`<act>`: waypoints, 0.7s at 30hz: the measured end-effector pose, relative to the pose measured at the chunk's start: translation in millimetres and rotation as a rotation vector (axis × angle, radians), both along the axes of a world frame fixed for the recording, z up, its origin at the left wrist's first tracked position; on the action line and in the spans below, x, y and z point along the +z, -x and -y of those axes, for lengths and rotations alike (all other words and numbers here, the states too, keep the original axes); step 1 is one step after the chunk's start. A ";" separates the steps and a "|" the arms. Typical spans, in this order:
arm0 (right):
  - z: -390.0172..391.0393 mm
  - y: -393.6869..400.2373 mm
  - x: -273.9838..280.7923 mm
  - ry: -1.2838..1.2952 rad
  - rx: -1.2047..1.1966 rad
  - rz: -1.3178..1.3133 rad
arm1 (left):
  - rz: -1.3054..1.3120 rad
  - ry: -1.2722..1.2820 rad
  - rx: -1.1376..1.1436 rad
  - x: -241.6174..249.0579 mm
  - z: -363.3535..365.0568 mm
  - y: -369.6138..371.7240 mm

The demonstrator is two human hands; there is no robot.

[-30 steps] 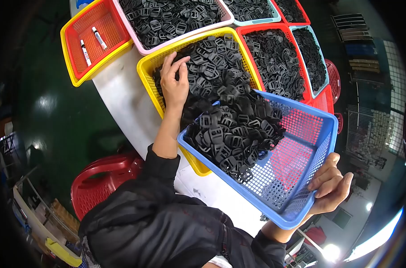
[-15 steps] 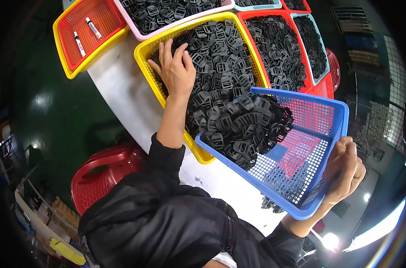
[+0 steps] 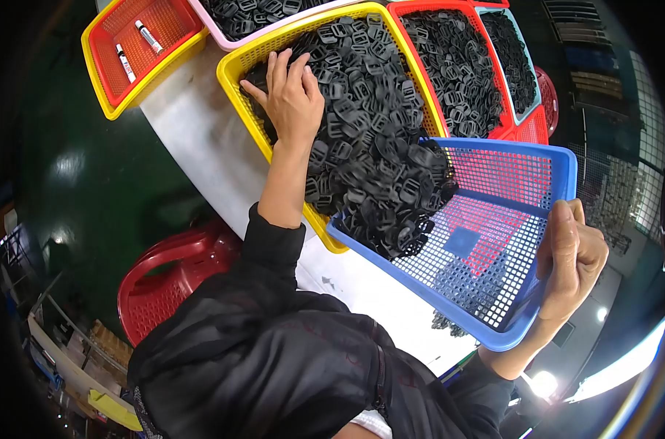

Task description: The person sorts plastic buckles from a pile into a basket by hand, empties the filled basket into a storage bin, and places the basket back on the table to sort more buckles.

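My right hand (image 3: 572, 256) grips the outer rim of a blue plastic basket (image 3: 464, 241), which is tilted with its far end over a yellow basket (image 3: 417, 73). Black plastic buckles (image 3: 394, 183) slide from the blue basket onto the buckles (image 3: 358, 95) heaped in the yellow one; some are blurred by motion. My left hand (image 3: 294, 110) rests at the left side of the yellow basket, fingers spread over the pile and its fingertips among the buckles. Much of the blue basket's mesh floor is bare.
Red (image 3: 504, 95), light blue (image 3: 535, 80) and pink (image 3: 222, 38) baskets of black parts stand around the yellow one. Two markers (image 3: 148, 36) lie in a red basket (image 3: 113, 22) at the upper left. A red chair (image 3: 157, 293) is beside the white table (image 3: 193, 146).
More buckles have slid out of the blue basket into the yellow one. The blue basket's held end has risen slightly with my right hand. My left hand has barely moved.
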State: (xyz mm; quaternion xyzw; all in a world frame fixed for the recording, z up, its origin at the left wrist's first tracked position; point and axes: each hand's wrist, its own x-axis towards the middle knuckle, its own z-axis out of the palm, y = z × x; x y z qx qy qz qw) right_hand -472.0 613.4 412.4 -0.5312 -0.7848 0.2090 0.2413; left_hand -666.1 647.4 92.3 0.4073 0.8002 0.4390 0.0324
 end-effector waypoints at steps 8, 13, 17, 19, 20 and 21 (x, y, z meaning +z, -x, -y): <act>0.8 11.6 10.3 0.008 -0.033 0.015 | -0.006 -0.027 0.009 -2.8 -0.4 0.2; -2.0 20.2 11.6 -0.031 0.060 0.189 | 0.003 -0.024 0.010 -4.3 0.1 -0.4; -1.4 27.4 15.2 -0.020 0.082 0.199 | 0.006 -0.047 0.004 -1.7 -5.0 1.2; 0.8 31.6 16.6 -0.087 0.083 0.100 | 0.007 -0.047 -0.003 -1.7 -2.0 0.8; -3.6 28.2 18.2 -0.047 0.124 0.187 | 0.000 -0.036 -0.006 -2.4 0.3 0.0; -7.5 25.4 16.5 -0.028 0.181 0.260 | -0.006 -0.033 -0.008 -2.3 -0.1 0.2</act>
